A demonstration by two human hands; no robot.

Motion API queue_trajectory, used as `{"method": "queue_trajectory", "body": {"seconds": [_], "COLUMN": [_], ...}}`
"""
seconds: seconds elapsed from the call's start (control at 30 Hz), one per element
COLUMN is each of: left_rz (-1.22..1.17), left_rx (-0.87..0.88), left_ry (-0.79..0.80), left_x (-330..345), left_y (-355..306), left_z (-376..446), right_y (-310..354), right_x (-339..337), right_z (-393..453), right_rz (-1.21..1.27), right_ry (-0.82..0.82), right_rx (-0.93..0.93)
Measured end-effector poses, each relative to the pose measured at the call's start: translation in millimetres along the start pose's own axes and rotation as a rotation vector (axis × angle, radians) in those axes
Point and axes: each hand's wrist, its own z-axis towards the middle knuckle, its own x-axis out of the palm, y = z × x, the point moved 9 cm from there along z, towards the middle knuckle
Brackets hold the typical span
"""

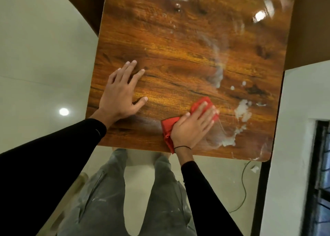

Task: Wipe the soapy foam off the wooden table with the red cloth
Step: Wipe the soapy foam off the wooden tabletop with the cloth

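Note:
The glossy wooden table point(178, 44) fills the upper middle of the view. My right hand point(192, 127) lies flat on the red cloth point(167, 128) near the table's front edge, pressing it down. White soapy foam point(242, 110) sits in blobs just right of the cloth, with more foam by the front edge point(228, 142) and a thin smear curving up the right half point(217, 77). My left hand point(121, 91) rests flat on the bare wood at the left, fingers spread, holding nothing.
My legs in grey trousers point(110, 191) stand right against the table's front edge. A white wall point(294, 146) and a dark window frame point(319, 173) are at the right. A thin cable point(243, 191) lies on the pale floor under the right corner.

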Motion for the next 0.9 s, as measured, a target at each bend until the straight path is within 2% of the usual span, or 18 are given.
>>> {"method": "queue_trajectory", "body": {"seconds": [0.13,0.23,0.37,0.5,0.6,0.7,0.77,0.9], "left_rz": [-0.01,0.017,0.006,-0.084,-0.085,-0.052,-0.041,-0.023], "left_rx": [-0.014,-0.023,-0.076,-0.067,-0.159,-0.167,-0.163,-0.173], "left_ry": [0.013,0.006,-0.028,-0.018,-0.014,-0.038,-0.051,-0.078], "left_x": [3,2,2,22,36,43,45,46], "left_y": [-5,-10,-37,-123,-149,-146,-144,-144], "left_z": [-3,-4,-12,-7,1,1,1,2], "right_y": [24,5,-75,-159,-178,-170,-150,-88], "right_x": [4,-1,-17,-32,-30,-25,-20,-9], "right_z": [42,90,156,168,143,116,102,81], "right_rz": [0.001,-0.026,-0.049,-0.02,-0.027,-0.004,0.025,0.087], "right_ry": [0.064,0.072,0.078,0.042,0.022,0.005,0.008,0.047], "right_rx": [-0.483,-0.623,-0.477,-0.215,-0.062,0.03,-0.006,-0.301]}}
